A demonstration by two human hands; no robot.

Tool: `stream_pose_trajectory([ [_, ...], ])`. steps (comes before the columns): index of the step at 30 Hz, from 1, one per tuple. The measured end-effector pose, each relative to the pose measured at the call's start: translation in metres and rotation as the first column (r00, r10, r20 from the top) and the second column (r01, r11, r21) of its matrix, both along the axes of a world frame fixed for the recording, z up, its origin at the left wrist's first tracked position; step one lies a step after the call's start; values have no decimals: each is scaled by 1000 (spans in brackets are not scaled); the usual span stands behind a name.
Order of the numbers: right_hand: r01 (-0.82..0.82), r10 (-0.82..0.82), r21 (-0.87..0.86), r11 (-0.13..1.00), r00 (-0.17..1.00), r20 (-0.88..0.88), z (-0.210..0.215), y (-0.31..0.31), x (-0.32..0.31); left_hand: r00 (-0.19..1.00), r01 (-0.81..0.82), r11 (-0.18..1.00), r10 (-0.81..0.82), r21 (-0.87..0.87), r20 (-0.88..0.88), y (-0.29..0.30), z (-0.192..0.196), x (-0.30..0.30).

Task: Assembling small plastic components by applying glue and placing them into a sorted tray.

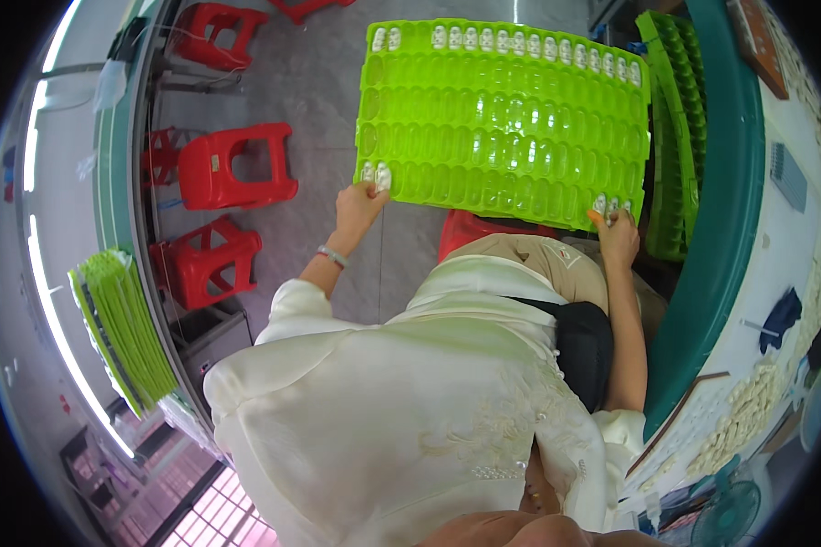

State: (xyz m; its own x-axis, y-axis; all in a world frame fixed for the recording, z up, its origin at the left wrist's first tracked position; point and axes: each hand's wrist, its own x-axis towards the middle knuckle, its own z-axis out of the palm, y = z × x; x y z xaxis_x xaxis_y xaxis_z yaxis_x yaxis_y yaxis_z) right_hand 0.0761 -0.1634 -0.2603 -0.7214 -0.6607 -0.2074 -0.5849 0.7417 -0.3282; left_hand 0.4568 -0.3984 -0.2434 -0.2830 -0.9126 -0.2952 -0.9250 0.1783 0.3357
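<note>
Green plastic is filling the top of my head view: a big moulded tray (506,137) with rows of oval pockets, which I am watching the person hold out over their lap, tilted up toward the camera. The left hand (359,202) is gripping the near left corner, thumb on top and fingers curled under the rim, so those fingers are pinching the tray edge just beside two small white pieces (376,174) sitting in the corner pockets. The right hand (618,232) is clamping the near right corner the same way, beside a few more white pieces (608,204); I cannot tell how its lower fingers are lying, since the tray is hiding them. Holding at both near corners is, I judge, keeping the wide sheet level enough that nothing slides out.

A full row of white pieces (511,42) is lining the far edge, while the middle pockets are looking bare and glossy. A stack of like green trays (670,128) is leaning on edge against the teal bench rim (721,228) at the right, close at hand. More trays (123,328) are standing on the left shelf, and red stools (237,169) are sitting on the grey floor below.
</note>
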Motion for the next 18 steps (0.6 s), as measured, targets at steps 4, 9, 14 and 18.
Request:
stream_pose_trajectory([
  [4,116,-108,-58,992,987,117,3,18,-7,997,80,989,-82,-123,-6,-8,-19,-17],
  [9,329,-244,-248,911,916,319,85,56,19,923,381,852,-324,-358,209,-18,-68,-18],
  [14,429,-338,-425,797,900,275,194,131,72,835,474,872,-400,-123,378,-27,-33,-39],
  [18,593,-667,-536,602,742,72,246,224,104,782,622,781,-623,44,-1,-26,16,-127],
])
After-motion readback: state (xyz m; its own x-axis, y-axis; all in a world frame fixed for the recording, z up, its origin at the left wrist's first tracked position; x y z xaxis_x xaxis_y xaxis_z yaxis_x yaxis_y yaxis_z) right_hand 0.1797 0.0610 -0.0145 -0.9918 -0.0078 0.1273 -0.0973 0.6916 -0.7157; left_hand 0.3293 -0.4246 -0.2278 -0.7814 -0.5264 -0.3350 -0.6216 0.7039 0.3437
